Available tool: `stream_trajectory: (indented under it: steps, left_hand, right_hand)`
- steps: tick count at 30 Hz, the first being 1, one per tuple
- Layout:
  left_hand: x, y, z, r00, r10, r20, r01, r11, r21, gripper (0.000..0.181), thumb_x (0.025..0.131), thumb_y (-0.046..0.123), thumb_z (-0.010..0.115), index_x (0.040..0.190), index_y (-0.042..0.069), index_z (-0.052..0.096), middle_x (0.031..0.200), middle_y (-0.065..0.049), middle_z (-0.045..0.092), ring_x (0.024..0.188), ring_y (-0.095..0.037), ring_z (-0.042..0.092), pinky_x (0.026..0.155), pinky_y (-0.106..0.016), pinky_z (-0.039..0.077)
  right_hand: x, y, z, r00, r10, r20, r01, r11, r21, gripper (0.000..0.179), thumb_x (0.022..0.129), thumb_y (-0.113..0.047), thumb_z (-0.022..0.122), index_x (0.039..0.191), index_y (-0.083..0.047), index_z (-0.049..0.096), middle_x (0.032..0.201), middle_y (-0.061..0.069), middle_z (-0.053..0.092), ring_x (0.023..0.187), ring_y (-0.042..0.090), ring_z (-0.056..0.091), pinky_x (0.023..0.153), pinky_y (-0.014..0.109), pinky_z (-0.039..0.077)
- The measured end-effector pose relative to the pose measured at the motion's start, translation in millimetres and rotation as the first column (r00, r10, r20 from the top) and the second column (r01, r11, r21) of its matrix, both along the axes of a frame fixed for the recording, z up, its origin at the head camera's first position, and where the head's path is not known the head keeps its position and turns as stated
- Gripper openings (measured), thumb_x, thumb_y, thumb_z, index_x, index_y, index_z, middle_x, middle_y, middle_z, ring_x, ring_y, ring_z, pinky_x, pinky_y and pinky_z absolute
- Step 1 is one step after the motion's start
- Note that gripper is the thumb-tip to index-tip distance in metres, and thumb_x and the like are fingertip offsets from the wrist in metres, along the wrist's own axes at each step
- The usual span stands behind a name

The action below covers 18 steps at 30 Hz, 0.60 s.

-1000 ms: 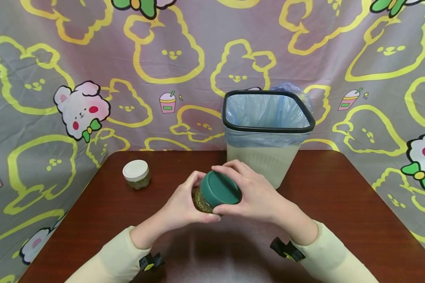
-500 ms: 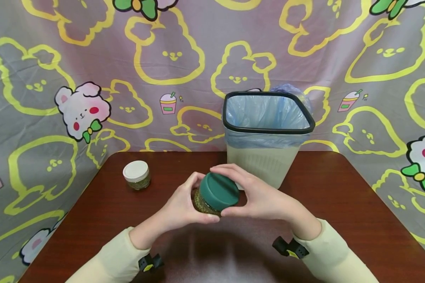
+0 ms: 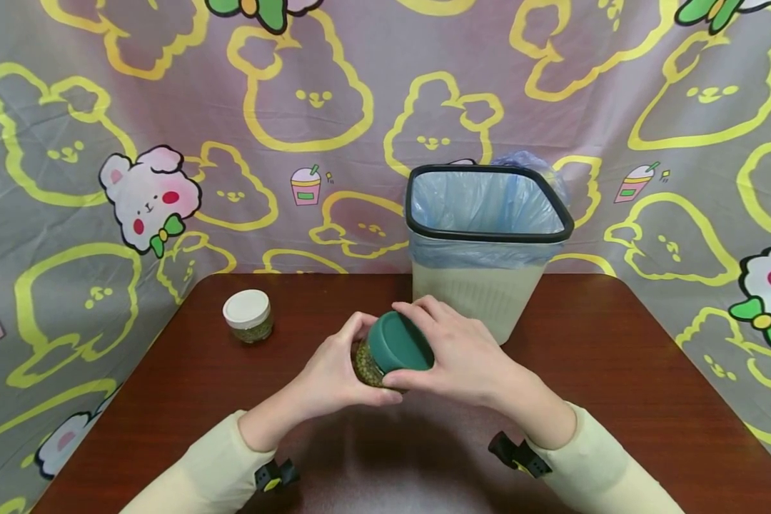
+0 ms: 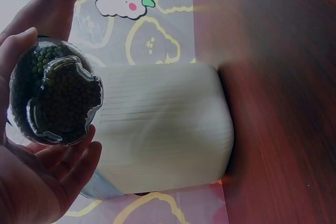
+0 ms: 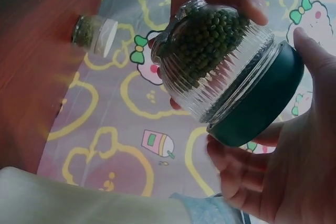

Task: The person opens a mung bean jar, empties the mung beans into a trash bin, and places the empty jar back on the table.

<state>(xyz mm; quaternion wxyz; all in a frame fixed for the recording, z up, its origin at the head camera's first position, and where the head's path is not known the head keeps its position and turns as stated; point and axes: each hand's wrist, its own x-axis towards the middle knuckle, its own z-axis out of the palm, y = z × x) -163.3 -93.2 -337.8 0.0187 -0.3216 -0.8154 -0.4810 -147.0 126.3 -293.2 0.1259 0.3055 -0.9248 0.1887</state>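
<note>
Above the table's middle, my left hand [image 3: 330,373] holds a ribbed clear jar [image 3: 365,368] full of small green beans, its fingers and thumb round the body. The jar tilts towards the right. My right hand [image 3: 469,351] grips the jar's dark green lid [image 3: 395,341], with the thumb at the near edge and the fingers over the far edge. In the right wrist view, the lid [image 5: 260,98] sits on the jar's mouth, a thin clear band showing beneath it. Facing the left wrist camera is the jar's moulded base [image 4: 65,98].
At the back left of the brown table [image 3: 585,371] stands a small jar [image 3: 247,318] with a white lid and green contents. Behind my right hand is a cream bin [image 3: 475,289] with a black rim and a blue bag. A patterned cloth [image 3: 353,93] hangs behind.
Half a second ago my right hand's fingers were spread wider at the lid's edge. Now they lie further over the lid, and the wrist has turned. My left hand has barely moved.
</note>
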Motion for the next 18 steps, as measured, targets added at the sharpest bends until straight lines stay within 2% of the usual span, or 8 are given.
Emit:
stream_trajectory:
  steps: [5, 11, 18]
  left_hand:
    - [1.0, -0.2, 0.4, 1.0, -0.005, 0.009, 0.005, 1.0, -0.002, 0.08, 0.062, 0.031, 0.093, 0.125, 0.018, 0.045, 0.109, 0.01, 0.061, 0.095, -0.009, 0.059, 0.081, -0.033, 0.05]
    - [1.2, -1.1, -0.2, 1.0, -0.017, 0.025, 0.017, 1.0, 0.004, 0.079, 0.062, 0.029, 0.093, 0.125, 0.018, 0.045, 0.11, 0.01, 0.06, 0.097, -0.01, 0.058, 0.083, -0.035, 0.05]
    - [0.2, -0.4, -3.4, 0.999, -0.033, 0.037, 0.033, 0.999, 0.011, 0.08, 0.061, 0.027, 0.093, 0.125, 0.017, 0.046, 0.11, 0.009, 0.061, 0.098, -0.01, 0.059, 0.085, -0.034, 0.049]
  right_hand:
    - [-2.8, 1, -1.7, 0.998, 0.062, 0.009, -0.061, 0.997, -0.056, 0.079, 0.073, -0.063, 0.074, 0.135, -0.02, 0.051, 0.11, -0.007, 0.049, 0.09, 0.009, 0.049, 0.063, 0.027, 0.047]
    - [-6.3, 5, -2.8, 0.989, 0.15, -0.01, -0.151, 0.984, -0.098, 0.078, 0.074, -0.059, 0.076, 0.137, -0.022, 0.048, 0.119, -0.006, 0.049, 0.101, 0.009, 0.048, 0.072, 0.03, 0.049]
    - [-7.2, 10, -0.3, 0.96, 0.276, 0.044, -0.267, 0.954, -0.138, 0.08, 0.072, -0.041, 0.082, 0.139, -0.023, 0.044, 0.127, -0.006, 0.047, 0.11, 0.01, 0.045, 0.082, 0.033, 0.049]
